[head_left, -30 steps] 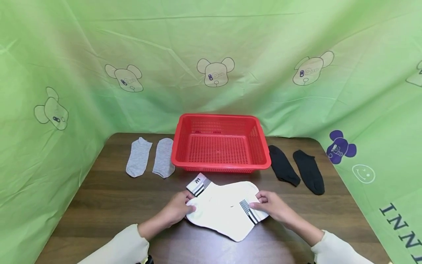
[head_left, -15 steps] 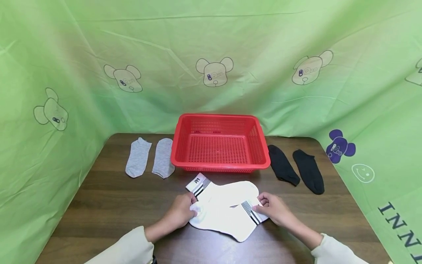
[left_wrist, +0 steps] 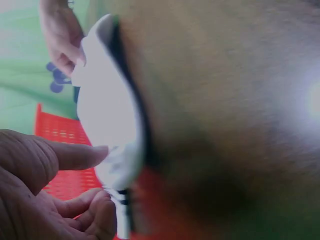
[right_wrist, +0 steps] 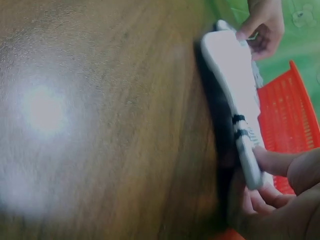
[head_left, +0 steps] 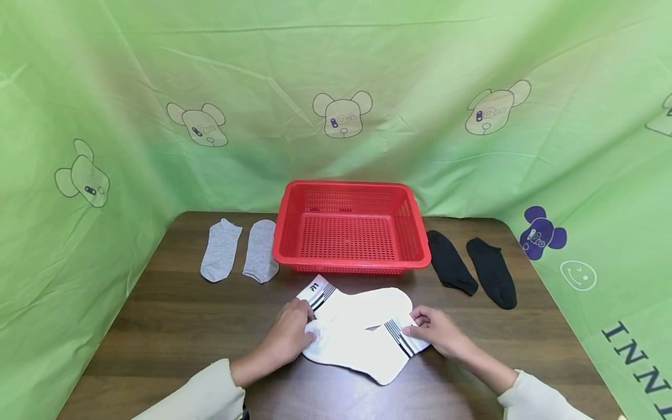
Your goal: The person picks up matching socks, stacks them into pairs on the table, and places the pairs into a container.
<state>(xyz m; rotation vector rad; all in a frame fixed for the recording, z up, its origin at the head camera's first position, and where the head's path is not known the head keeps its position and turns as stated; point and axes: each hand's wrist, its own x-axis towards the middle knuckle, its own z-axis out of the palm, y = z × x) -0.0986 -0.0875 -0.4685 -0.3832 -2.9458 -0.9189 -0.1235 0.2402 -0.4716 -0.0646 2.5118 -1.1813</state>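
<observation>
Two white ankle socks with striped cuffs lie overlapping at the front middle in the head view. The back sock (head_left: 385,300) has its lettered cuff at the upper left; the front sock (head_left: 362,353) points its striped cuff right. My left hand (head_left: 287,333) pinches the left end of the front sock between thumb and fingers, close beside the other sock's cuff. At the opposite end, my right hand (head_left: 437,333) pinches the front sock's cuff. In the right wrist view the sock (right_wrist: 227,65) appears edge-on, raised slightly over its shadow. Some fingertips are hidden under the fabric.
Behind the socks stands a red plastic basket (head_left: 352,265) with nothing inside. Two grey socks (head_left: 220,251) lie left of it and two black socks (head_left: 492,273) right, all on the wooden table (head_left: 173,326). A green cloth (head_left: 252,157) hangs around the back and sides.
My left hand has shifted slightly right, bringing the front sock's left end with it. My right hand has slid a little right along the cuff. A small gap between the socks shows more.
</observation>
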